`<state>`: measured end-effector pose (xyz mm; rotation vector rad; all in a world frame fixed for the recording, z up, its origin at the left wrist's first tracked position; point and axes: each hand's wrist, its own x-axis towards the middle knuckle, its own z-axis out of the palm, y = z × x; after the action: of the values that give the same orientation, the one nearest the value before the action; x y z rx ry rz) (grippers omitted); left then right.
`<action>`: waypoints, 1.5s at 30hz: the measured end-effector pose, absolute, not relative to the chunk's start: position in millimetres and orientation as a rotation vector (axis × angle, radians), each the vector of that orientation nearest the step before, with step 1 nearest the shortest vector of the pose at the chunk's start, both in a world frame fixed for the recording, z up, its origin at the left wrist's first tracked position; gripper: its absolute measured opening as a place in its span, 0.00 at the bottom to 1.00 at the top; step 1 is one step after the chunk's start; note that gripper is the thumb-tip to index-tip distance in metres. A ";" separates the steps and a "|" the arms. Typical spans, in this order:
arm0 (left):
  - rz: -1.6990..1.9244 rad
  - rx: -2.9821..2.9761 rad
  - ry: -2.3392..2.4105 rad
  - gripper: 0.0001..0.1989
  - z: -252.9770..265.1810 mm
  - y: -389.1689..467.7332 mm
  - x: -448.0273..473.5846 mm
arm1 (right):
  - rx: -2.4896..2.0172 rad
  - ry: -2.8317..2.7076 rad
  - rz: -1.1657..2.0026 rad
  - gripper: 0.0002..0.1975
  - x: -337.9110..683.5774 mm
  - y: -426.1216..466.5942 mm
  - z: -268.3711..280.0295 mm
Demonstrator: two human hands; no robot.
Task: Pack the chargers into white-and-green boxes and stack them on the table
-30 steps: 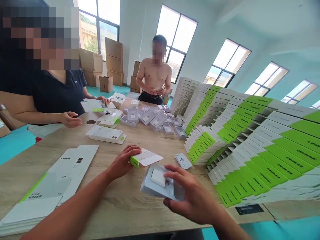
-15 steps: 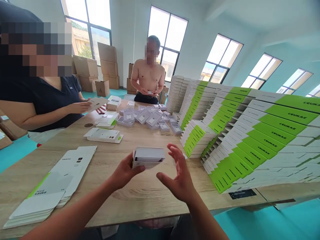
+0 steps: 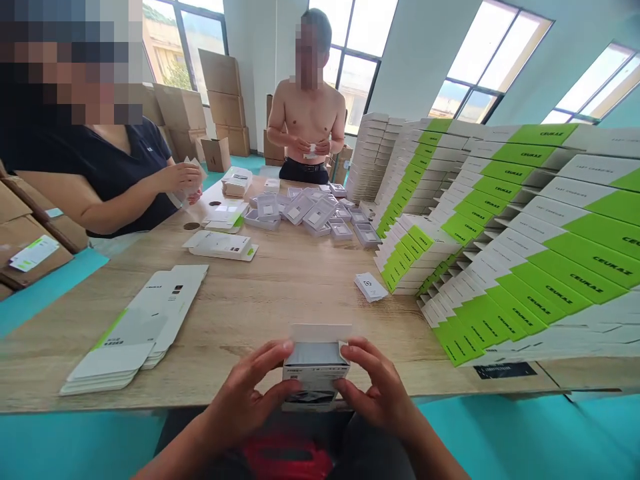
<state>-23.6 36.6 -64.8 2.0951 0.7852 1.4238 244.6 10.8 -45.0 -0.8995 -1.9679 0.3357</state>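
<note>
A small white carton [image 3: 314, 375] stands upright at the table's front edge, its open end facing up and its top flap raised on the far side. Something pale grey fills the opening. My left hand [image 3: 253, 383] grips the carton's left side, thumb on the front face and fingers at the upper rim. On the opposite side my right hand [image 3: 376, 385] holds it the same way, with fingertips at a small side flap. Beyond the carton, to the right, lies a small pile of white printed leaflets [image 3: 371, 287].
Flat unfolded cartons [image 3: 135, 327] lie in a pile on the left. Clear plastic trays [image 3: 310, 212] are heaped farther back. Tall stacks of green-and-white boxes [image 3: 525, 267] line the right side. One person [image 3: 150, 177] works at the left, another [image 3: 310, 127] stands at the far end.
The carton has come closer to me and now stands upright with its flap raised. My right hand, earlier apart and spread, has closed on it. The view has tilted down.
</note>
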 end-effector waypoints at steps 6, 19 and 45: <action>1.253 2.526 0.741 0.18 -44.2 31.7 -37.1 | -0.825 -2.073 0.205 0.21 246.7 4.1 -41.3; 1.219 2.255 1.007 0.02 -8.0 4.1 -23.4 | -0.986 -2.071 0.391 0.03 224.8 -8.0 12.1; 1.282 2.162 1.072 0.27 -68.8 4.4 -7.9 | -1.138 -1.989 0.438 0.20 240.1 -12.5 10.8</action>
<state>-7.9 4.4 -68.8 2.1621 1.0725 1.2816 240.1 -12.5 10.8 -1.1383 -1.9893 0.4376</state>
